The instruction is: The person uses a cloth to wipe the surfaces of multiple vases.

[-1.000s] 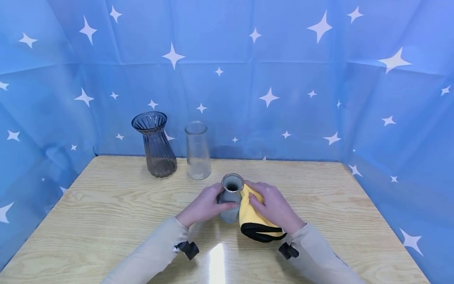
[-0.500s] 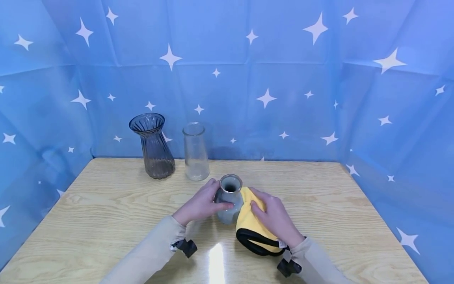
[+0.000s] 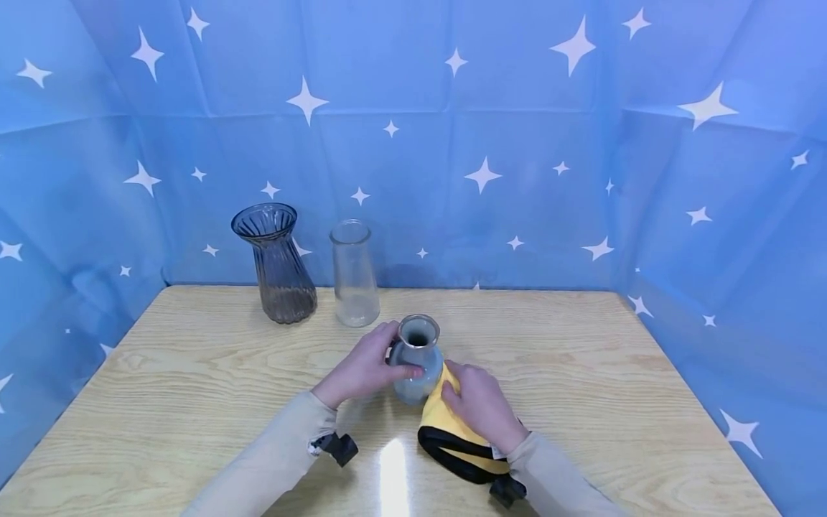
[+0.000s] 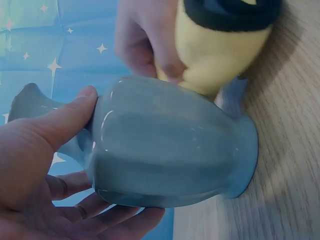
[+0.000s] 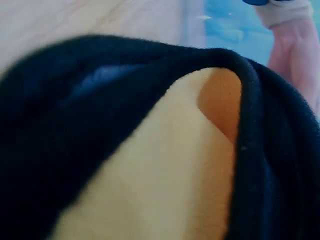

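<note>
A glossy grey-blue ceramic vase (image 3: 416, 357) with a flared rim stands upright near the middle of the table. My left hand (image 3: 363, 368) holds it from the left, thumb across the front. In the left wrist view, that thumb lies by the neck of the vase (image 4: 160, 145) and the fingers reach round the other side. On the vase's right, my right hand (image 3: 481, 403) grips a folded yellow cloth (image 3: 444, 422) with black edging and holds it against the lower body. Folds of the cloth (image 5: 150, 175) fill most of the right wrist view, hiding the right fingers.
At the back left of the wooden table (image 3: 194, 373) stand a dark, ribbed glass vase (image 3: 281, 276) and a clear glass vase (image 3: 354, 280). A blue curtain with white stars (image 3: 413, 172) surrounds the table's back and sides.
My right hand and the cloth have slid down the vase's right side and nearer to me, baring more of its body. My left hand keeps its hold.
</note>
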Available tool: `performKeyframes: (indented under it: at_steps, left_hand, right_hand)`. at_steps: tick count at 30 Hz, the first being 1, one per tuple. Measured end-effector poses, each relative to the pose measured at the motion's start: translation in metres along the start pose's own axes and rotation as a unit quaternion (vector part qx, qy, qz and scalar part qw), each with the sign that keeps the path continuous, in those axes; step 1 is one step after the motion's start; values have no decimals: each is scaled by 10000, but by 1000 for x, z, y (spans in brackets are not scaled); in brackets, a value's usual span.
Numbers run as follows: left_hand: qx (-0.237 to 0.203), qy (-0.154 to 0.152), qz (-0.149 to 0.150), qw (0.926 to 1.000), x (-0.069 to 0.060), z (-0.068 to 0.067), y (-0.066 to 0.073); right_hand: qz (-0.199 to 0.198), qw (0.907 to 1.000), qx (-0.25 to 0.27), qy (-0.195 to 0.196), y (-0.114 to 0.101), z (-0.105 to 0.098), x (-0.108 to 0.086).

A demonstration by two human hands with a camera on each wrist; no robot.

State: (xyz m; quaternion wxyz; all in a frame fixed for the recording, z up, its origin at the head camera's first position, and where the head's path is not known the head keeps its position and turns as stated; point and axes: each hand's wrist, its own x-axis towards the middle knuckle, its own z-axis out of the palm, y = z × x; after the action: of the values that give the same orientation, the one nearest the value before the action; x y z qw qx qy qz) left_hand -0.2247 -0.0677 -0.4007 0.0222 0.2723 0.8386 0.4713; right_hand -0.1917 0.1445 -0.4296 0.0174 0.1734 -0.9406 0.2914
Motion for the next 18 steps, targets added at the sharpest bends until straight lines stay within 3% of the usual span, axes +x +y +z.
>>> performKeyframes:
  at_steps: [6,10,15,18]
  left_hand:
    - [-143,-68,28,9999,-1,1,0]
    - [-97,-88,13,9999,-2,1,0]
    - [-48,-59,-7,10000,-3,1,1]
    - [53,-100,6,9999,-3,1,0]
  right_hand:
    - [-82,9980,-606,-144,-4,9,3]
    - [88,9978,-610,-243,-6,9,4]
    - [510,9978,153,-394,-3,6,8]
    - [974,9902,907,-427,1,-1,10]
